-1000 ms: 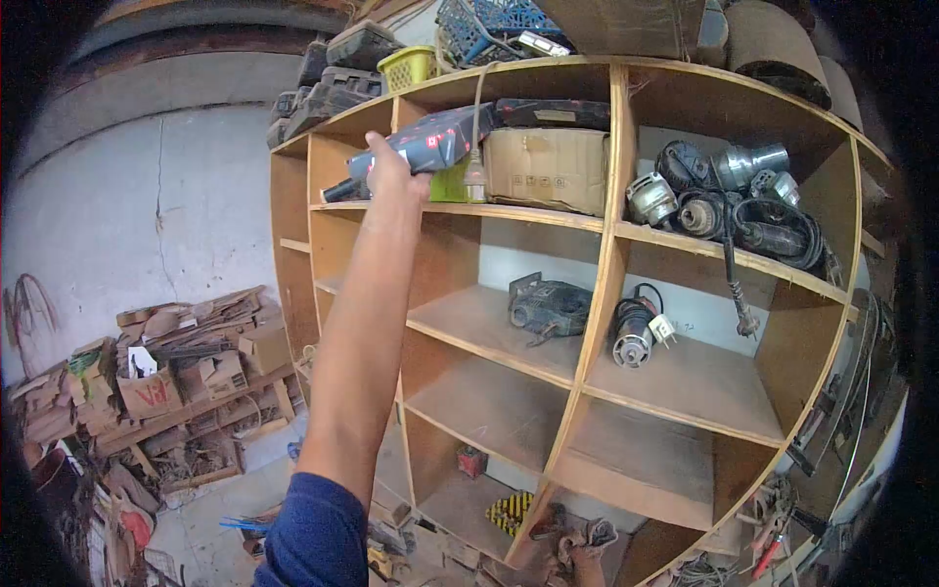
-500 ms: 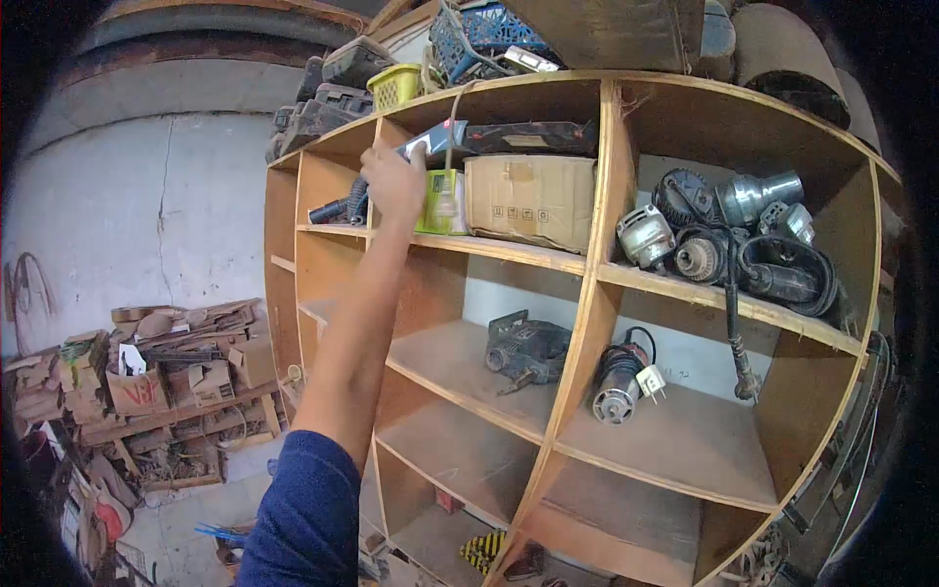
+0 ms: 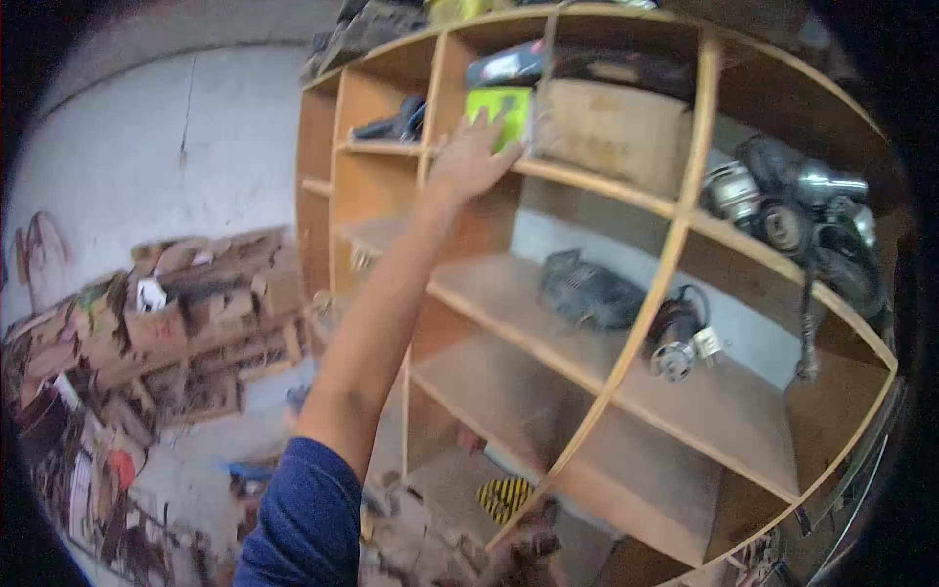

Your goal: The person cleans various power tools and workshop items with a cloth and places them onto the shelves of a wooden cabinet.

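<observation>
My left hand [image 3: 473, 161] reaches up to the upper shelf with its fingers spread. It is in front of a bright yellow-green box [image 3: 505, 106], fingertips over its face; blur hides whether they touch it. A blue box [image 3: 506, 66] with a white label lies above the yellow-green one. To the right stands a brown cardboard box [image 3: 614, 132], with a dark flat case [image 3: 626, 70] on top of it. My right hand is out of view.
The wooden shelf unit [image 3: 696, 127] holds motor parts [image 3: 782, 225] at upper right, a dark power tool [image 3: 597, 292] and a motor with a plug [image 3: 675, 347] lower down. Scrap and cartons [image 3: 156, 328] are piled at left. A black-and-yellow striped object [image 3: 504, 499] lies low down.
My left hand has come away from the blue box and down to the yellow-green box, its fingers now spread. The view has shifted, so the shelves appear higher and farther right.
</observation>
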Motion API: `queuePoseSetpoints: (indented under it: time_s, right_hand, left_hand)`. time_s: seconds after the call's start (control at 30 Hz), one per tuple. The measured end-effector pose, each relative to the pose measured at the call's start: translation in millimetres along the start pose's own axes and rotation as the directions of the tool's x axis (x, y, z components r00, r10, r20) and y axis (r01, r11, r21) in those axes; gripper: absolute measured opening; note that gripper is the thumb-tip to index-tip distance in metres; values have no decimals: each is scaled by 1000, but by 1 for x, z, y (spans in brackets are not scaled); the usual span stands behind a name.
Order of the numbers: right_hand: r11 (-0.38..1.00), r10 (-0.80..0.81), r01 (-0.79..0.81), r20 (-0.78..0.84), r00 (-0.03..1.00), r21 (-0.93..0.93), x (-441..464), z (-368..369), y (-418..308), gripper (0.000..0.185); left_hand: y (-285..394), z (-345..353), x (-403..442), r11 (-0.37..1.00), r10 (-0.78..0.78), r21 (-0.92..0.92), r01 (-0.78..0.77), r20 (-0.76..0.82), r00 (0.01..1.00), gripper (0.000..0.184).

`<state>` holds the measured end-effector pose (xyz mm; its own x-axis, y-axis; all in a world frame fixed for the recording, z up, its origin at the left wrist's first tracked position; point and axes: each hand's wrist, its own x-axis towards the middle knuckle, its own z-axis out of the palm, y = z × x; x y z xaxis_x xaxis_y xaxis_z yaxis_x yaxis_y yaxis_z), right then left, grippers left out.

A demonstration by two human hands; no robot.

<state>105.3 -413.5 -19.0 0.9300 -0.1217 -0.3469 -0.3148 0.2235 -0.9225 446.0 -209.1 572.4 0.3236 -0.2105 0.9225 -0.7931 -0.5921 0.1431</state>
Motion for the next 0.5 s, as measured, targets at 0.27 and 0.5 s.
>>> queuePoseSetpoints:
  time_s: [0.27, 0.5]
  right_hand:
    - [482, 144, 324, 438, 887, -814, -42, 64, 91, 54]
    - [561, 159, 199, 341, 927, -803, -65, -41, 253, 48]
  left_hand:
    - [13, -30, -634, 507, -843, -282, 815, 34, 536, 43]
    - [277, -175, -1286, -667, -508, 622, 410, 22, -861, 24]
